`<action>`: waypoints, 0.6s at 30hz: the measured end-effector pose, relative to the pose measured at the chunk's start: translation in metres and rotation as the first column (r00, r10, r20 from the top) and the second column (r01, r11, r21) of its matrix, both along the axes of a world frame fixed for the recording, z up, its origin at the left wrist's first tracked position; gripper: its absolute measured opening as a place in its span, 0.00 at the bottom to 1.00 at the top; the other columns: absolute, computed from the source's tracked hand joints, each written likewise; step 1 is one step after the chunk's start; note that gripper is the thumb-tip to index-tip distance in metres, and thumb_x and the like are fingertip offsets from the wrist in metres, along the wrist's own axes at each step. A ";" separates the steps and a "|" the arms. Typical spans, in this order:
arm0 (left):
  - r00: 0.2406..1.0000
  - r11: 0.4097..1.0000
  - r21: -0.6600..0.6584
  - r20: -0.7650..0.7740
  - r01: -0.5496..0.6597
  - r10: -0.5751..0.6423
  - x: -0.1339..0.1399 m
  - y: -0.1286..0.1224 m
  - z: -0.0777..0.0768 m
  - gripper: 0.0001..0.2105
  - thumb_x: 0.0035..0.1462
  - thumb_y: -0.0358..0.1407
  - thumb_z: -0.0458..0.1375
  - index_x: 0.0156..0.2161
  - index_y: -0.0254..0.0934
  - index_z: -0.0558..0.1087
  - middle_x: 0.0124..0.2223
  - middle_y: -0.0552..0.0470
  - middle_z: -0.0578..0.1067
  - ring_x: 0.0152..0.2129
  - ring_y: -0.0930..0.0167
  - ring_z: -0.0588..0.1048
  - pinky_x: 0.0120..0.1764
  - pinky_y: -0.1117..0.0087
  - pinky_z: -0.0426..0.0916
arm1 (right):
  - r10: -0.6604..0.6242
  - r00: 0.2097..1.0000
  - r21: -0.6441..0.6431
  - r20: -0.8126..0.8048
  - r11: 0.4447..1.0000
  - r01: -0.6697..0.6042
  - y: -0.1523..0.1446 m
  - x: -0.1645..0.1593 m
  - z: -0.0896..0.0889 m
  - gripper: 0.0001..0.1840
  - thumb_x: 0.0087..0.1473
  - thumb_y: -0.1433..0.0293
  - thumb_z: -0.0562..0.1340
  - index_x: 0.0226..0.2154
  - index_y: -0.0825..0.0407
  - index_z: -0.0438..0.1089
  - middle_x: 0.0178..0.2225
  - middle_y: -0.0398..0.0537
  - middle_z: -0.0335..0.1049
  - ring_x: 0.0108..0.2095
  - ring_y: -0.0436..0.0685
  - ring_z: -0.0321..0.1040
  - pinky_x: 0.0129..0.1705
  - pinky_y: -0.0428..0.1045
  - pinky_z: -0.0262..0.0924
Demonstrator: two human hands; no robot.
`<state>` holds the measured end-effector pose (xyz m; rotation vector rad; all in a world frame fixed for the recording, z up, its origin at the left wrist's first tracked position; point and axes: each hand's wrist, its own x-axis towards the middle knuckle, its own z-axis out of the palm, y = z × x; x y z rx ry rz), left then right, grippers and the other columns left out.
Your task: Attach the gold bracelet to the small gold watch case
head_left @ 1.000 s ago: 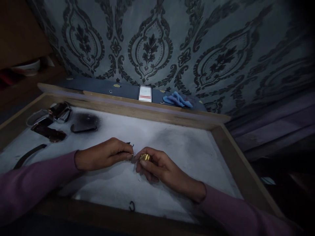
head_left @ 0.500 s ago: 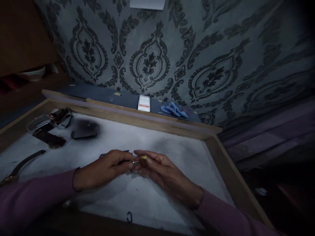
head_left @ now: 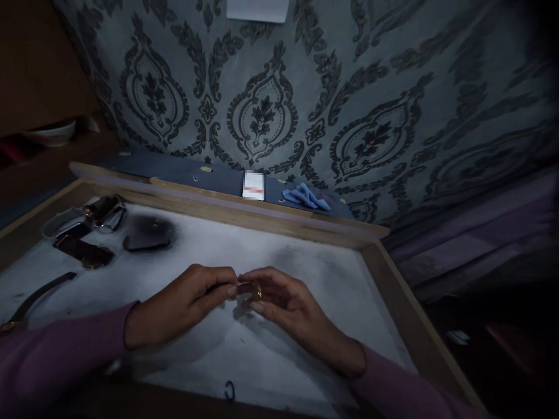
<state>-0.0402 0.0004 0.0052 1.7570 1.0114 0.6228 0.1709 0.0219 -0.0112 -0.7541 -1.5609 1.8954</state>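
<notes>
- Okay, left hand (head_left: 187, 299) pinches a slim thing (head_left: 244, 283); right hand (head_left: 290, 302) grips a gold piece (head_left: 258, 289).
- Looks like close fiddling; next bit probably needs steadiness.

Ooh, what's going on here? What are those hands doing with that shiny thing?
A person's right hand holds a small gold-coloured piece between thumb and fingers. The left hand is close beside it, pinching a thin thing too small to make out. Both hands are above the white bottom of a wooden-sided tray. What look like watches lie on its left side, and a little dark curved piece lies near the front edge.
</notes>
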 end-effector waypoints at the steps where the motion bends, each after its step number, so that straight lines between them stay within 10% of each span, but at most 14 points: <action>1: 1.000 1.000 -0.004 0.004 0.010 -0.010 0.000 0.000 -0.002 0.14 0.66 0.39 0.47 0.32 0.35 0.68 0.27 0.57 0.65 0.26 0.74 0.64 0.31 0.73 0.58 | 0.002 1.000 0.001 0.005 1.000 -0.002 -0.001 -0.001 -0.001 0.15 0.55 0.68 0.66 0.46 0.49 0.68 0.43 0.49 0.74 0.44 0.55 0.73 0.50 0.56 0.66; 18: 0.999 0.994 -0.104 -0.002 0.038 -0.038 -0.002 0.005 -0.021 0.12 0.63 0.37 0.48 0.32 0.35 0.69 0.29 0.55 0.66 0.28 0.73 0.65 0.34 0.72 0.59 | -0.055 0.998 -0.052 0.026 0.997 0.056 -0.004 -0.007 -0.025 0.15 0.50 0.70 0.69 0.41 0.49 0.69 0.39 0.44 0.74 0.40 0.52 0.73 0.48 0.52 0.66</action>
